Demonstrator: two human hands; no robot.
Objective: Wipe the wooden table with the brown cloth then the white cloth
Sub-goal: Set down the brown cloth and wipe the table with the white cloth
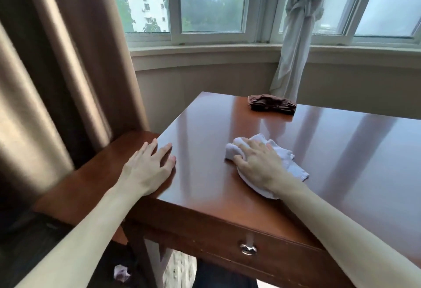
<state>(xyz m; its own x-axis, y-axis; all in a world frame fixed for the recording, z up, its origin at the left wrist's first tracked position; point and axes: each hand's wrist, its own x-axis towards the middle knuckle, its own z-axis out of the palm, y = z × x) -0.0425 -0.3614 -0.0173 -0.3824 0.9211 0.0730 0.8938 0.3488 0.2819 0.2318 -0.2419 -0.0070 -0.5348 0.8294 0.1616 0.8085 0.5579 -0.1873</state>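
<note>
The wooden table [330, 151] fills the middle and right of the view, its top glossy and reddish brown. My right hand [257, 164] presses flat on the crumpled white cloth [289, 162] near the table's front left part, fingers spread over it. The brown cloth [272, 103] lies bunched at the table's far edge, apart from both hands. My left hand [148, 167] rests flat on the table's left edge, fingers straight, holding nothing.
A lower wooden ledge [95, 173] adjoins the table on the left, under brown curtains [57, 71]. A knotted white curtain [298, 37] hangs behind the table by the window. A drawer with a metal knob [248, 249] faces me.
</note>
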